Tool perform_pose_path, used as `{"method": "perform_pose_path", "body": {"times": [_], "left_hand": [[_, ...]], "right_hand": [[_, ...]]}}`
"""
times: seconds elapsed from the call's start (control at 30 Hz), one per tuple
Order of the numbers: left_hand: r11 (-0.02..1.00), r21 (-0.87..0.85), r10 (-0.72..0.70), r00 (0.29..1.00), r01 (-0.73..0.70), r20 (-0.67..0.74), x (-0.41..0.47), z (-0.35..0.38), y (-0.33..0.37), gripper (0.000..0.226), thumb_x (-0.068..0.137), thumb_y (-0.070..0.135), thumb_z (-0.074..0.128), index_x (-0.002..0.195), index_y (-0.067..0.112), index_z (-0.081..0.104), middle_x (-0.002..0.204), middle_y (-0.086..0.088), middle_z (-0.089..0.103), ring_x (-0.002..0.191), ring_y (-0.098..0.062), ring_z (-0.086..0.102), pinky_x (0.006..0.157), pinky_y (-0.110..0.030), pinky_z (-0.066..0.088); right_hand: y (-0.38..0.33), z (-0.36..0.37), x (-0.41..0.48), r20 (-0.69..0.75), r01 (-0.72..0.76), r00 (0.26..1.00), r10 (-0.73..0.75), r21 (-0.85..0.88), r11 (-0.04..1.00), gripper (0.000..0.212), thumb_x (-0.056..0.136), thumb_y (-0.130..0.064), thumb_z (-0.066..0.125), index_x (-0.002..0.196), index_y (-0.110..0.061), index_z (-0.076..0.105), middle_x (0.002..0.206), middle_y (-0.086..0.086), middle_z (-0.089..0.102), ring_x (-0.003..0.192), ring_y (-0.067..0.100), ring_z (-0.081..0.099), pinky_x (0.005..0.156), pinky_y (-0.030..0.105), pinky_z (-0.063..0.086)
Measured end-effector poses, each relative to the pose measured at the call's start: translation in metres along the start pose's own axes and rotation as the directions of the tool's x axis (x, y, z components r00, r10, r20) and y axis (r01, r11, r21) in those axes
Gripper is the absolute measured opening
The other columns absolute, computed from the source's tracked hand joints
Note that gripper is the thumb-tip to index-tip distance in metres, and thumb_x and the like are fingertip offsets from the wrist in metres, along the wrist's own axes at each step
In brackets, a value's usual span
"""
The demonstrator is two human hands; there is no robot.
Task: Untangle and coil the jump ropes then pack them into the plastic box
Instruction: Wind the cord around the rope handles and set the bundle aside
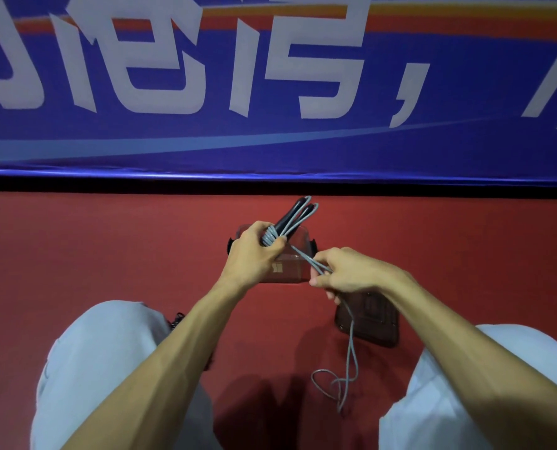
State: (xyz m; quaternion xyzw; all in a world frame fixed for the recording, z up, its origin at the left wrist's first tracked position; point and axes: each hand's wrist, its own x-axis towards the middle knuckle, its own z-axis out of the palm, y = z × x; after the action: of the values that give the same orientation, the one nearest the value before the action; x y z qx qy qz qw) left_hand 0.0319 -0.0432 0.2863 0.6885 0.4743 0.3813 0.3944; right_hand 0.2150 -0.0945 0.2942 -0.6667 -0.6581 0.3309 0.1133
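Left hand [254, 253] grips a smooth grey rope [269, 238] folded into long loops; right hand [343, 271] pinches its strand above the clear box [291, 271]. White characters mark the blue banner [270, 144].

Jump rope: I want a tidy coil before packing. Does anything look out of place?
Yes. The left hand grips a wound bundle, but a loose tail runs from the right hand down to the floor, where it lies in slack, crossed loops. That part is not yet coiled.
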Motion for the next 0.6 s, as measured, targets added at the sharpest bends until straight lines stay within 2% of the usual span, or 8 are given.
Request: {"method": "perform_pose_path", "body": {"times": [0.1,0.17,0.23,0.3,0.37,0.43,0.53,0.6], "left_hand": [[0.988,0.149,0.034,0.999,-0.033,-0.006,0.0,-0.001,-0.004,0.024,0.091,0.031,0.065,0.112,0.021,0.06,0.081,0.011,0.064,0.069,-0.009,0.06,0.061,-0.02,0.042],[0.95,0.305,0.073,0.997,-0.069,0.001,0.0,-0.004,-0.007,0.029,0.09,0.032,0.066,0.116,0.024,0.059,0.093,0.005,0.066,0.087,-0.02,0.062,0.069,-0.028,0.04],[0.901,0.426,0.075,0.997,-0.083,0.035,0.0,-0.006,-0.009,0.033,0.089,0.032,0.066,0.12,0.025,0.056,0.105,0.0,0.067,0.097,-0.028,0.062,0.072,-0.033,0.043],[0.849,0.514,0.078,0.991,-0.121,0.105,-0.001,-0.006,-0.01,0.033,0.088,0.031,0.067,0.118,0.025,0.054,0.106,-0.003,0.066,0.095,-0.032,0.061,0.07,-0.038,0.046],[0.805,0.564,0.093,0.979,-0.182,0.183,-0.002,-0.005,-0.011,0.033,0.085,0.031,0.069,0.111,0.023,0.05,0.099,-0.006,0.062,0.088,-0.034,0.06,0.064,-0.037,0.041],[0.773,0.593,0.096,0.966,-0.225,0.241,-0.002,-0.005,-0.011,0.034,0.084,0.032,0.069,0.106,0.022,0.046,0.092,-0.006,0.058,0.083,-0.034,0.057,0.062,-0.036,0.037],[0.715,0.632,0.103,0.939,-0.3,0.329,-0.003,-0.005,-0.013,0.033,0.08,0.025,0.068,0.102,0.023,0.043,0.084,-0.002,0.055,0.08,-0.036,0.056,0.06,-0.035,0.037],[0.689,0.633,0.117,0.917,-0.352,0.382,-0.006,-0.003,-0.013,0.037,0.079,0.024,0.067,0.109,0.026,0.047,0.085,0.002,0.052,0.075,-0.031,0.051,0.06,-0.034,0.036]], "right_hand": [[-0.005,-0.001,-0.002,-0.015,0.097,0.995,-0.104,-0.225,0.969,0.003,0.093,-0.018,0.058,0.095,-0.015,0.058,0.069,0.002,0.064,0.061,0.018,0.062,0.062,0.027,0.05],[-0.007,-0.001,-0.005,-0.051,0.177,0.976,-0.21,-0.37,0.912,0.004,0.096,-0.02,0.053,0.094,-0.017,0.055,0.079,0.001,0.061,0.074,0.021,0.057,0.067,0.032,0.043],[-0.008,-0.001,-0.008,-0.093,0.243,0.943,-0.321,-0.468,0.85,0.009,0.098,-0.022,0.047,0.089,-0.02,0.049,0.089,-0.001,0.06,0.087,0.025,0.058,0.074,0.037,0.046],[-0.01,0.0,-0.011,-0.128,0.276,0.903,-0.411,-0.561,0.78,0.01,0.1,-0.023,0.043,0.095,-0.021,0.052,0.099,-0.002,0.061,0.097,0.028,0.06,0.076,0.04,0.049],[-0.01,0.002,-0.011,-0.163,0.287,0.857,-0.489,-0.636,0.716,0.018,0.1,-0.024,0.042,0.108,-0.021,0.058,0.107,-0.002,0.062,0.1,0.027,0.061,0.074,0.04,0.049],[-0.01,0.001,-0.011,-0.207,0.304,0.81,-0.548,-0.651,0.695,0.022,0.1,-0.027,0.046,0.115,-0.022,0.061,0.109,-0.003,0.064,0.101,0.026,0.062,0.074,0.039,0.049],[-0.012,0.0,-0.012,-0.289,0.355,0.739,-0.609,-0.601,0.716,0.019,0.092,-0.031,0.061,0.107,-0.023,0.07,0.1,-0.005,0.068,0.094,0.024,0.065,0.069,0.036,0.05],[-0.013,-0.001,-0.013,-0.349,0.354,0.709,-0.612,-0.575,0.738,0.016,0.085,-0.033,0.07,0.097,-0.022,0.073,0.091,-0.006,0.069,0.086,0.022,0.066,0.063,0.034,0.048]]}}
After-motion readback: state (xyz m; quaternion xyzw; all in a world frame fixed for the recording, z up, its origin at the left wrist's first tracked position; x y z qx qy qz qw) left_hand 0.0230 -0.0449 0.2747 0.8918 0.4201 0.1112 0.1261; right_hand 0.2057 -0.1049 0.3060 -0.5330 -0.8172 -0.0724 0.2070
